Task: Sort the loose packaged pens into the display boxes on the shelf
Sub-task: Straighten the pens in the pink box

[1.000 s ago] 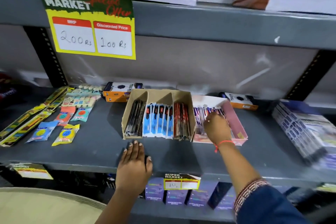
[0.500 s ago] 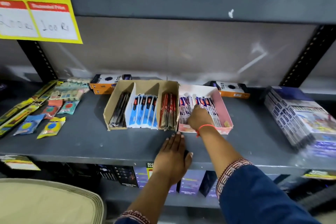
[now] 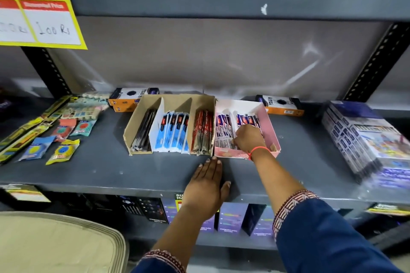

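Two display boxes stand side by side, touching, on the grey shelf.

Brown box: cardboard, three compartments. Left compartment holds black pens; middle holds blue-packed pens; right holds red-packed pens. All lie lengthwise, front to back.

Pink box: open top, just right of the brown box. Holds purple-and-white packed pens in rows.

Right hand: inside the pink box, knuckles up, fingers curled down among the packets at its front. Fingertips hidden, so whether they grip a packet cannot be told. Orange thread at the wrist; blue sleeve with patterned cuff.

Left hand: flat and open, palm down on the shelf near its front edge, fingers together, holding nothing. Fingertips lie just short of the front corners where the two boxes meet.

Other stock: two orange-and-white cartons behind the boxes; small flat packets at left; stacked purple-printed packs at right. Yellow price sign hangs upper left, reading "100 Rs".
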### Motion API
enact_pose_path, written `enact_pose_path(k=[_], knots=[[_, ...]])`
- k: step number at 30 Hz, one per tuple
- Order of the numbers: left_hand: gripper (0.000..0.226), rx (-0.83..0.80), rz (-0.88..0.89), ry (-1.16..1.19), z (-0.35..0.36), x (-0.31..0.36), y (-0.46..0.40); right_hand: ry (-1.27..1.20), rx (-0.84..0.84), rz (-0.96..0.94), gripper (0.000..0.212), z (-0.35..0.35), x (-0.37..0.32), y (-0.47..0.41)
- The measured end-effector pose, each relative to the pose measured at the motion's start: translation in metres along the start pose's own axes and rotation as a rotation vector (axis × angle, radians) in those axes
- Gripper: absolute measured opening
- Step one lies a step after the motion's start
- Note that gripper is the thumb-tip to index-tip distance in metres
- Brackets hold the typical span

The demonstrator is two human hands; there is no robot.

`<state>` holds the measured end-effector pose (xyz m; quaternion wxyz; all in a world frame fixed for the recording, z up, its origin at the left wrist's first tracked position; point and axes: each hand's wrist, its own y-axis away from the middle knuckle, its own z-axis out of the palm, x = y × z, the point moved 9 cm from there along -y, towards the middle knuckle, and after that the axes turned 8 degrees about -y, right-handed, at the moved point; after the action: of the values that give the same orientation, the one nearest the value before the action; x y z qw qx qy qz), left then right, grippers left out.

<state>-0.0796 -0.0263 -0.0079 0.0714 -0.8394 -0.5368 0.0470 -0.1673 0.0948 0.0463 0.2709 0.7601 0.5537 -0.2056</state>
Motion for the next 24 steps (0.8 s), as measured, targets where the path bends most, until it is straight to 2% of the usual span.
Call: enact_pose_path(k=[4, 9, 15, 18, 21, 23, 24], knots=[[0.108, -0.039, -0.003, 0.061, 0.001, 0.001, 0.001, -0.017, 0.001, -0.044, 0.020, 0.006, -0.009, 0.005], [0.081, -0.141, -0.030, 0.064, 0.011, -0.004, 0.002, 0.037, 0.031, -0.066, 0.027, 0.010, -0.015, 0.009], [0.072, -0.120, -0.012, 0.051, 0.010, -0.003, 0.002, 0.233, 0.104, -0.092, 0.033, 0.008, -0.031, 0.019], [0.079, -0.128, -0.003, 0.037, 0.013, -0.003, 0.003, 0.232, 0.107, -0.062, 0.033, 0.009, -0.030, 0.019], [0.088, -0.120, -0.026, 0.027, 0.005, -0.004, 0.003, 0.128, 0.084, -0.013, 0.032, 0.010, -0.023, 0.013], [0.101, -0.053, 0.014, 0.018, -0.002, 0.001, 0.001, 0.045, 0.025, 0.024, 0.032, 0.011, -0.017, 0.003], [0.105, -0.073, 0.015, 0.023, 0.000, 0.002, 0.002, 0.001, -0.019, 0.043, 0.033, 0.012, -0.015, -0.001]])
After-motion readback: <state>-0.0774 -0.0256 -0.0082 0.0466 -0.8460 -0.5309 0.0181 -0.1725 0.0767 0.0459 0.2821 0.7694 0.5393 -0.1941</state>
